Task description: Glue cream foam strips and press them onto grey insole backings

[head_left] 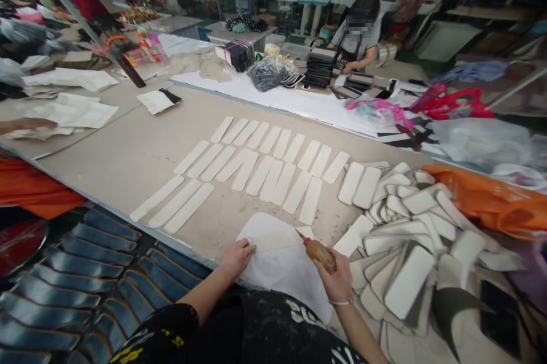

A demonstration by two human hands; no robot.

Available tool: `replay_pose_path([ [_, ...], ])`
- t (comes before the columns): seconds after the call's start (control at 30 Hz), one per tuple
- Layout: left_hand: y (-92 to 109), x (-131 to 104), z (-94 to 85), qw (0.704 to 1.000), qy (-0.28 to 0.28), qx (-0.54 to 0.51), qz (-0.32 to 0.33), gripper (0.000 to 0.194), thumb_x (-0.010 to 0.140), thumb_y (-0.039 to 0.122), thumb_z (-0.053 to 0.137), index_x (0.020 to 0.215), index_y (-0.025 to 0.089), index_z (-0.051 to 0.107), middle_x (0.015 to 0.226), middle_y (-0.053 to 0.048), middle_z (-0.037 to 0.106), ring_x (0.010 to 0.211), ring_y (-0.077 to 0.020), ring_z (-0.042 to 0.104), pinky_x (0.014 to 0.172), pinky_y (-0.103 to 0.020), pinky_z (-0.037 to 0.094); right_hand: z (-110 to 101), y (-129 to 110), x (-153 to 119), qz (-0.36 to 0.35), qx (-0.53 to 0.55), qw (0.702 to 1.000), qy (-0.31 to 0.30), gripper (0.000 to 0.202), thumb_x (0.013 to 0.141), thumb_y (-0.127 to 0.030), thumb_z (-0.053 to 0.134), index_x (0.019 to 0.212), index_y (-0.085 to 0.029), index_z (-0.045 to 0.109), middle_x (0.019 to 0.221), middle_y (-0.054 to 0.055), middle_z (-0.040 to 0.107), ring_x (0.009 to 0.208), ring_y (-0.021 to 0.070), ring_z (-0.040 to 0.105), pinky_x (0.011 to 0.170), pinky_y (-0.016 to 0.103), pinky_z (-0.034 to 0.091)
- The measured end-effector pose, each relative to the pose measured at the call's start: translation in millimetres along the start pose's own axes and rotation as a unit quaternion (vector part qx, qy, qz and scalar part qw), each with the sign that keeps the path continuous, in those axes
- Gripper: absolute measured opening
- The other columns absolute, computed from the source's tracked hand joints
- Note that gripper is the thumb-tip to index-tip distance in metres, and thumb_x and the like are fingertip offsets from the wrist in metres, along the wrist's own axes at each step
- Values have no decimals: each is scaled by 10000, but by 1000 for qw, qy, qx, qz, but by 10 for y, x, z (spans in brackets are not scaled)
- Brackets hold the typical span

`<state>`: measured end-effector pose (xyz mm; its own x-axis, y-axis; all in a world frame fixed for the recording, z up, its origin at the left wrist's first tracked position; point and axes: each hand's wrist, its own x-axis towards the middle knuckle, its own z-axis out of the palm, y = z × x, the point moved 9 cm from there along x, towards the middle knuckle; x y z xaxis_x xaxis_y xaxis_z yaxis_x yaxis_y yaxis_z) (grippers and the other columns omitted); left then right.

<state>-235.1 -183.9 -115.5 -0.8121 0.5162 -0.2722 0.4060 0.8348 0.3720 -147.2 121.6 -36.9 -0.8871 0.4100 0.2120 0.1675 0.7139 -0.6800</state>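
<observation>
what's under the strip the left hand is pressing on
A white sheet lies under the pale strip, over the table. What is beneath the sheet is hidden.

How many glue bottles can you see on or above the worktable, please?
1: a brown glue bottle in the right hand, its red nozzle over the white strip that the left hand pins down. Clutter may hide more.

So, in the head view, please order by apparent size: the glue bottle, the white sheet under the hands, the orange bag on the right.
1. Orange bag and white sheet: they look alike, and the sheet is nearer, so no ranking.
2. Glue bottle, held in the right hand: clearly smallest.
</observation>
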Motion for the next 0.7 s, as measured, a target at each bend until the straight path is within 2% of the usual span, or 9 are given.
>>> replay_pose_path([
  [0.17,17,4,-32,1000,3,6,-3,283,907,341,393,992,238,643,930,-48,544,855,-164,495,771,-259,392,533,-522,-112,-69,78,988,-117,438,685,-363,659,1060,-179,525,972,81,574,901,227,536,801,404,485],
  [0.3,41,4,-52,1000,8,4,3,293,914,333,379,971,229,647,906,-49,543,843,-159,502,770,-259,396,809,-710,-119,-93,104,977,-161,416,686,-321,646,1055,-175,521,963,84,578,909,229,537,811,403,480],
  [0.43,38,2,-53,1000,15,2,3,287,911,331,385,974,227,645,903,-51,545,840,-162,511,763,-265,405,860,-706,-110,-91,102,977,-166,411,670,-293,650,1039,-158,529,946,87,578,898,229,542,810,396,480],
  [0.7,35,1,-32,1000,12,6,2,268,904,308,395,971,225,641,916,-51,543,861,-159,521,782,-265,414,756,-620,-290,-82,109,975,-174,390,663,-284,644,1023,-181,535,925,69,584,871,219,556,770,374,494],
])
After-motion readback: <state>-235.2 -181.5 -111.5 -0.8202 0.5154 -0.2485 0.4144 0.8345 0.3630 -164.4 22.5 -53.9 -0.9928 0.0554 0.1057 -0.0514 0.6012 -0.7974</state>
